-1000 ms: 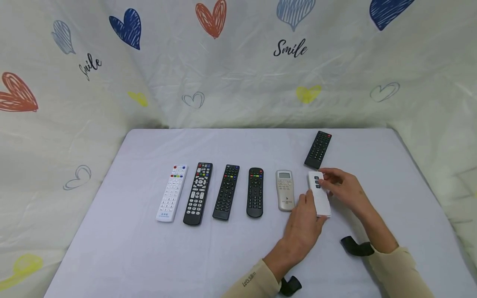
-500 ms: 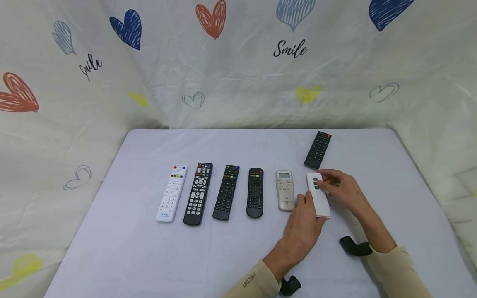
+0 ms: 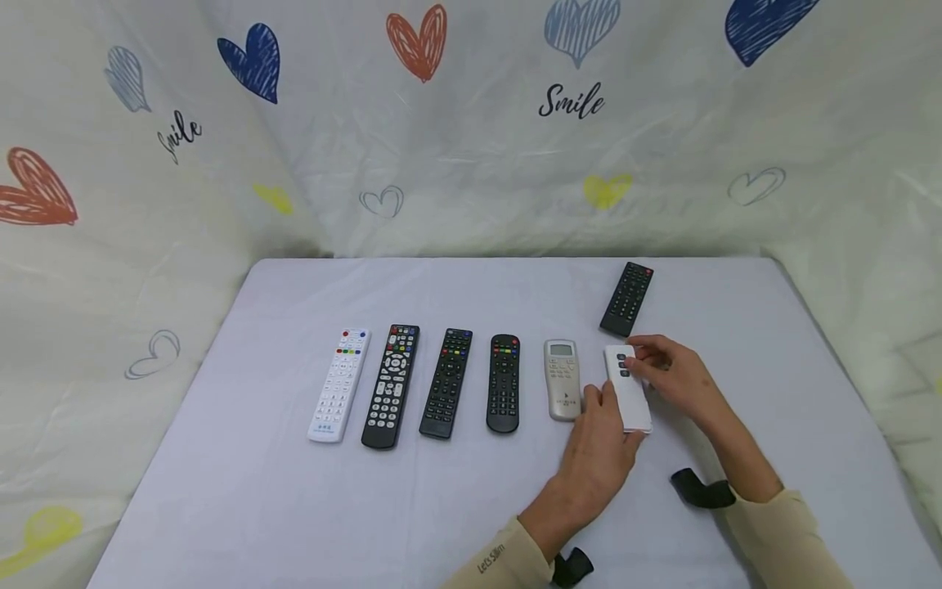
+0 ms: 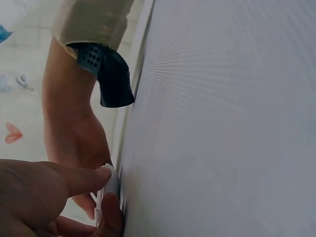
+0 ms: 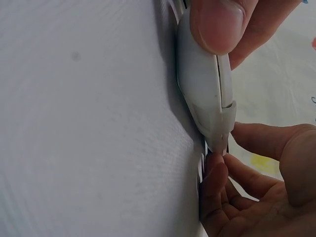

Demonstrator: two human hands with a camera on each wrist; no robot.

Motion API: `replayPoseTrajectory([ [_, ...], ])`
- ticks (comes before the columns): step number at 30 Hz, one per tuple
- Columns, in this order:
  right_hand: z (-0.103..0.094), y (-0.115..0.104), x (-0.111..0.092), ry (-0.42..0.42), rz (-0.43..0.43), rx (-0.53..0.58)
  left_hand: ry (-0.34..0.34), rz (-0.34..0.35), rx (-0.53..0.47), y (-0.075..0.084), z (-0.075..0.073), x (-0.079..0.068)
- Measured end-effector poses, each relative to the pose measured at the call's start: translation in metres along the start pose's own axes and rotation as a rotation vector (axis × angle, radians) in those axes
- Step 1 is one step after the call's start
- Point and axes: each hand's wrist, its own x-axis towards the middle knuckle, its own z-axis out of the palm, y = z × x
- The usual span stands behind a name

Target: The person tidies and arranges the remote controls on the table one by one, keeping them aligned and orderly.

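A white remote control (image 3: 630, 401) with a few dark buttons lies on the table at the right end of a row. My left hand (image 3: 598, 458) holds its near part, thumb at the near end and fingertips along the left edge. My right hand (image 3: 677, 378) pinches the far part, with a digit over the face near the buttons. Both wrist views show the remote (image 4: 112, 182) from the side, low against the cloth. In the right wrist view a large thumb (image 5: 217, 27) covers one end, and my right hand (image 5: 261, 182) grips the other.
Left of it lie a silver remote (image 3: 562, 384), black remotes (image 3: 504, 384) (image 3: 446, 384) (image 3: 391, 388) and a white one (image 3: 339, 388). A black remote (image 3: 627, 298) lies just beyond my right hand. White cloth covers the table (image 3: 294, 507). Black wrist mounts (image 3: 702, 489) sit at the sleeves.
The far end of the white remote has shifted slightly left, with the right fingers following. The head view has tilted a little. The other remotes keep their places on the table.
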Motion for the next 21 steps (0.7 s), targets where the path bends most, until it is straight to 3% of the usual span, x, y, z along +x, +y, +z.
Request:
replayPoseTrajectory([
  [12, -0.003, -0.002, 0.002, -0.024, 0.043, 0.031, -0.009, -0.029, 0.018, 0.008, -0.01, -0.002],
  [21, -0.01, 0.0, 0.006, 0.036, 0.047, 0.052, 0.117, 0.075, 0.181, 0.011, -0.019, 0.007],
])
